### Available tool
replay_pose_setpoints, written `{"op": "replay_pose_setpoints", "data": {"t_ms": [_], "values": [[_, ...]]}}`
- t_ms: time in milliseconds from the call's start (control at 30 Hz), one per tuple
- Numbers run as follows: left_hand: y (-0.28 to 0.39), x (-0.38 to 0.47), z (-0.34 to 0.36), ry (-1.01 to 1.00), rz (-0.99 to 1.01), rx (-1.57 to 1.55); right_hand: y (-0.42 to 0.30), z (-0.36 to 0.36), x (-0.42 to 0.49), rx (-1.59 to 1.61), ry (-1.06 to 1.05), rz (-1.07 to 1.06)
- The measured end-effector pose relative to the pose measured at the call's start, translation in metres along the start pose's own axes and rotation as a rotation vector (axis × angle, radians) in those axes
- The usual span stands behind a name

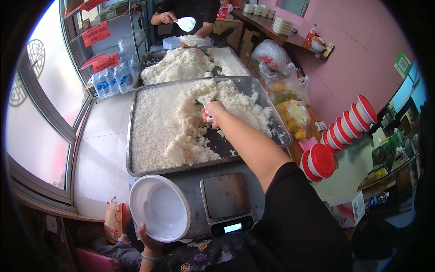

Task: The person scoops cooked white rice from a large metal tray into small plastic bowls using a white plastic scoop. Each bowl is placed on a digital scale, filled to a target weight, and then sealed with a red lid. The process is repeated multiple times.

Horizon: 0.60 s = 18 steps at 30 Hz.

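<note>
My right hand grips the handle of a white rice paddle, its blade pushed into cooked white rice. The rice lies in a large metal tray, flat on the left and heaped loosely on the right, where dark tray bottom shows. My left hand holds a round white plastic bowl by its lower left side, tilted, with nothing seen inside. Right of the bowl sits a kitchen scale with a lit display; its platform carries nothing.
Behind, a co-worker's hands hold a white paddle and a rice-filled container over a second rice tray. Stacked red-lidded tubs and bagged fruit stand on the right. Wrapped water bottles are at left.
</note>
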<state>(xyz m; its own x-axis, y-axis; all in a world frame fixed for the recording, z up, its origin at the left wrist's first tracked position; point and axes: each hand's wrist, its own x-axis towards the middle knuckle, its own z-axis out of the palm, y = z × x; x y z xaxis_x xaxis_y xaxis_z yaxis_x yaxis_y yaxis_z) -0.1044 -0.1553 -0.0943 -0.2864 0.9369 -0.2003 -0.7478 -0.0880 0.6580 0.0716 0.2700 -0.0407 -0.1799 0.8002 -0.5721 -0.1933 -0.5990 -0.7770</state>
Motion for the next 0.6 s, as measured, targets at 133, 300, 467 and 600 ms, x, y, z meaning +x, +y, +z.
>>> {"op": "replay_pose_setpoints", "data": {"t_ms": [133, 300, 467, 600], "values": [[-0.001, 0.000, 0.001, 0.030, -0.002, -0.001, 0.023, 0.009, 0.002, -0.139, 0.071, -0.253], [-0.001, -0.001, 0.001, 0.003, 0.035, 0.028, 0.031, 0.000, -0.009, -0.194, 0.032, -0.321], [0.001, 0.001, 0.002, -0.047, 0.002, -0.023, 0.039, -0.009, -0.036, -0.030, -0.064, -0.290], [-0.001, 0.000, 0.006, -0.059, 0.014, -0.010, 0.040, -0.026, -0.074, 0.072, -0.161, -0.346]]}}
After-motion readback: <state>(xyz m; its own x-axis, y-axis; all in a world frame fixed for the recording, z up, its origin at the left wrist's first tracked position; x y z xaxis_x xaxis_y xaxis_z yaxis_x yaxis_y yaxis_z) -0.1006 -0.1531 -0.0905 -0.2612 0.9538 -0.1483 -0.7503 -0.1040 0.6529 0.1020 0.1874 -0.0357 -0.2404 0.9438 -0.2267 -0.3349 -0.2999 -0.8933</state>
